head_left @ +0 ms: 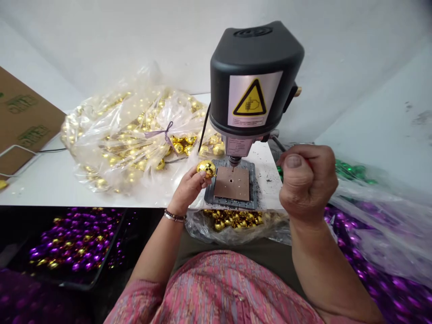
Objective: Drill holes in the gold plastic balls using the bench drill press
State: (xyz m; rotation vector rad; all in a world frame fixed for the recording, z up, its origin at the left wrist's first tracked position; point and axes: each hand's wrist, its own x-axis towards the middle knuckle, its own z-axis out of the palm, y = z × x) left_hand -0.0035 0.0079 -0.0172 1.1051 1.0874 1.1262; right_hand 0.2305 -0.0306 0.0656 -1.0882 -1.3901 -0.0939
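A shiny gold disco-ball ornament [206,168] sits in the fingers of my left hand [191,186], just left of the drill press base [254,202]. My right hand [307,182] is closed around the feed lever [279,145] of the black drill press [256,58], at its right side. Under the chuck [234,160] lies a brown square plate [232,191] with a small hole in it. Dark shavings are scattered around the base. The ornament is held apart from the drill bit, and most of the lever's grip is hidden by my fingers.
A big clear bag of gold balls [118,139] fills the left of the white table [33,189]. Below the edge are a bag of gold balls [232,220] and a black crate [97,281] of purple and gold balls. Purple balls [364,252] lie at right.
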